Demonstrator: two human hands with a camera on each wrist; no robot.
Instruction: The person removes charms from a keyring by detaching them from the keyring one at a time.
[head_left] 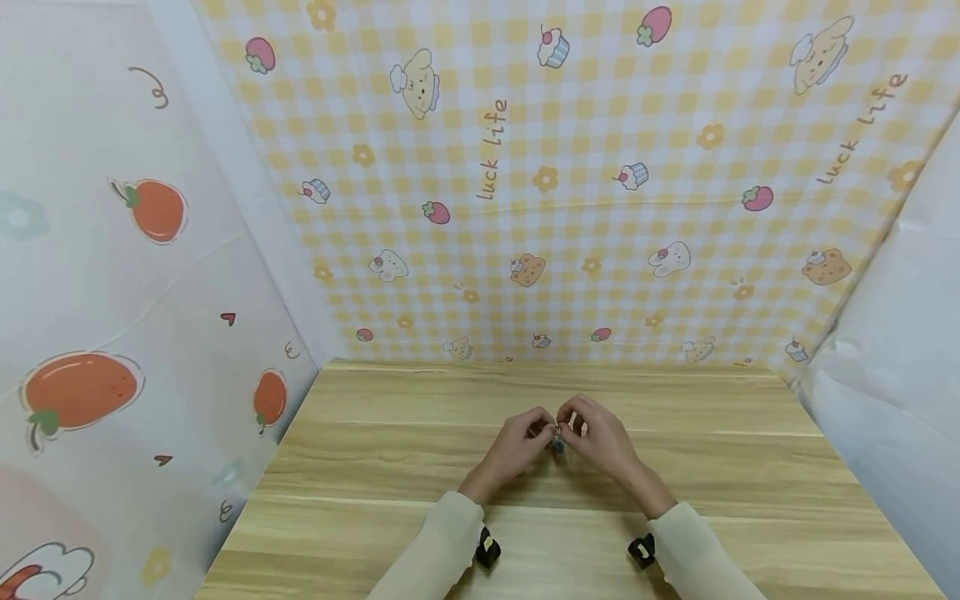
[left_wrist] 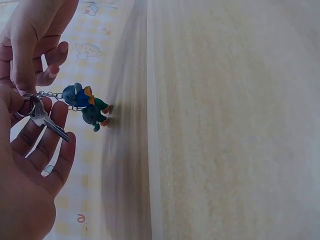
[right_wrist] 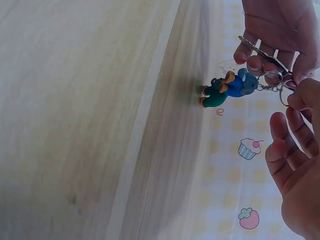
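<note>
Over the wooden table, my left hand point(head_left: 517, 443) and right hand point(head_left: 596, 437) meet, both pinching at a metal key ring point(left_wrist: 30, 105) with thumb and fingers. A silver key point(left_wrist: 50, 124) hangs from the ring across my left fingers. Short chains point(right_wrist: 268, 88) run from the rings to two small grey-headed figurine charms, one in blue point(right_wrist: 235, 86) and one in green point(right_wrist: 215, 98), dangling below the hands. In the right wrist view, a second ring point(right_wrist: 272, 73) shows beside the one at my right fingertips. The other fingers of both hands are loosely bent.
The light wood tabletop point(head_left: 360, 475) spreads around the hands. A yellow checked cloth point(head_left: 465, 167) covers the back wall, with printed white sheets point(head_left: 150, 300) at the left and a white sheet point(head_left: 892, 367) at the right. Black wrist devices point(head_left: 487, 550) sit by the sleeves.
</note>
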